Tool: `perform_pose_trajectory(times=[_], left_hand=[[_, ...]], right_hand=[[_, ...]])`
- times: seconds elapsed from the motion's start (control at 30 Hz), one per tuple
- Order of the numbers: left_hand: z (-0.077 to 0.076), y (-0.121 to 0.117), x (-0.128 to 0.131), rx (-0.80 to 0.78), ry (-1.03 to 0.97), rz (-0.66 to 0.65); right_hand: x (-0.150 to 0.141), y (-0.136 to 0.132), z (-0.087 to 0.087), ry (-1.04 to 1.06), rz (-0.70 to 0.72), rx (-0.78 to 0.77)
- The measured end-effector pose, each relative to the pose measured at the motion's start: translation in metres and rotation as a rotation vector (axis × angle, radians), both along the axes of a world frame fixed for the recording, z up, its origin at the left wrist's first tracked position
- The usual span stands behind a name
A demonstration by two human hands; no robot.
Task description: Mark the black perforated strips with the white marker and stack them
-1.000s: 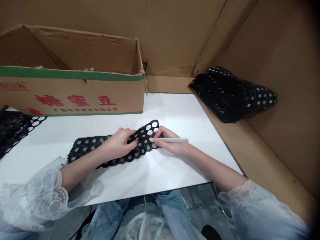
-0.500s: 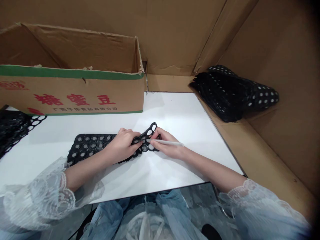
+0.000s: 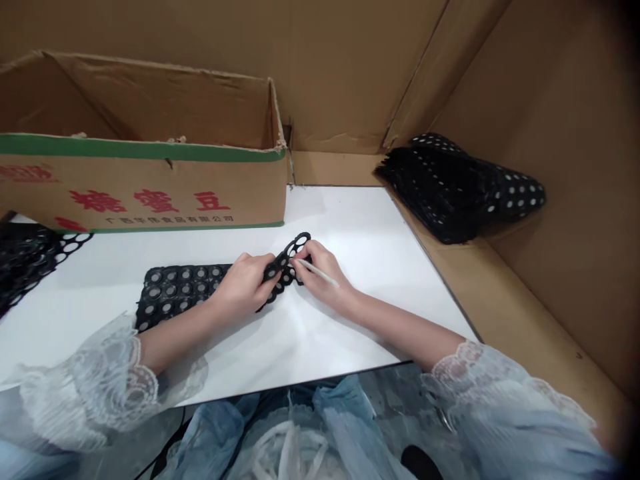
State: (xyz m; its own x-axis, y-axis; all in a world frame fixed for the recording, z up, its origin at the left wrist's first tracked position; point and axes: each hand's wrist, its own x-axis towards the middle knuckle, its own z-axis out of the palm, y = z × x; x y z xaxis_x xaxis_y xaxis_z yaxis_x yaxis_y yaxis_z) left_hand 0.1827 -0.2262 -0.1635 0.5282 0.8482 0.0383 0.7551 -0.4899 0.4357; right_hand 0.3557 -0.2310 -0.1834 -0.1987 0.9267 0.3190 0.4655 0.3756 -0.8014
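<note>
One black plastic sheet of round cells [image 3: 171, 291] on white desk [image 3: 370, 340], right end bent upward; left hand [image 3: 245, 283], grip clasped over the sheet; right hand [image 3: 326, 289], grip pinching slim white stick [image 3: 323, 275], tip at the raised end; red-lettered cardboard box [image 3: 175, 190] behind; black pile [image 3: 25, 263] far left, black dotted bundle [image 3: 445, 190] off right

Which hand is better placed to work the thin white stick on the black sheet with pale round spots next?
Right, probably: your right hand holds the thin white stick, its tip near the raised end of the black sheet. Your left hand is busy gripping that sheet.
</note>
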Motion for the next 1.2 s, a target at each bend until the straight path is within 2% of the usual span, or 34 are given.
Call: perform_pose_trajectory(times=[0.07,0.23,0.3,0.6,0.7,0.87,0.93,1.03,1.2], left_hand=[[0.003,0.006,-0.006,-0.082,-0.054,0.030],[0.009,0.015,-0.015,-0.368,-0.156,0.064],[0.010,0.016,-0.015,-0.445,-0.162,0.057],[0.005,0.015,-0.016,-0.446,-0.277,0.103],[0.007,0.015,-0.017,-0.448,-0.304,0.077],[0.010,0.016,-0.016,-0.434,-0.335,0.023],[0.011,0.017,-0.016,-0.476,-0.318,0.022],[0.011,0.017,-0.017,-0.507,-0.256,0.031],[0.008,0.016,-0.016,-0.423,-0.231,0.009]], right_hand=[[0.001,0.003,0.003,0.024,0.002,-0.028],[0.006,0.006,0.009,0.170,0.081,-0.320],[0.007,0.005,0.010,0.212,0.087,-0.388],[0.007,0.004,0.013,0.393,0.124,-0.414],[0.007,0.004,0.011,0.445,0.108,-0.484],[0.008,0.003,0.013,0.435,0.084,-0.508],[0.009,0.002,0.015,0.456,0.080,-0.529],[0.009,0.000,0.018,0.500,0.145,-0.560],[0.006,-0.001,0.013,0.463,0.201,-0.540]])
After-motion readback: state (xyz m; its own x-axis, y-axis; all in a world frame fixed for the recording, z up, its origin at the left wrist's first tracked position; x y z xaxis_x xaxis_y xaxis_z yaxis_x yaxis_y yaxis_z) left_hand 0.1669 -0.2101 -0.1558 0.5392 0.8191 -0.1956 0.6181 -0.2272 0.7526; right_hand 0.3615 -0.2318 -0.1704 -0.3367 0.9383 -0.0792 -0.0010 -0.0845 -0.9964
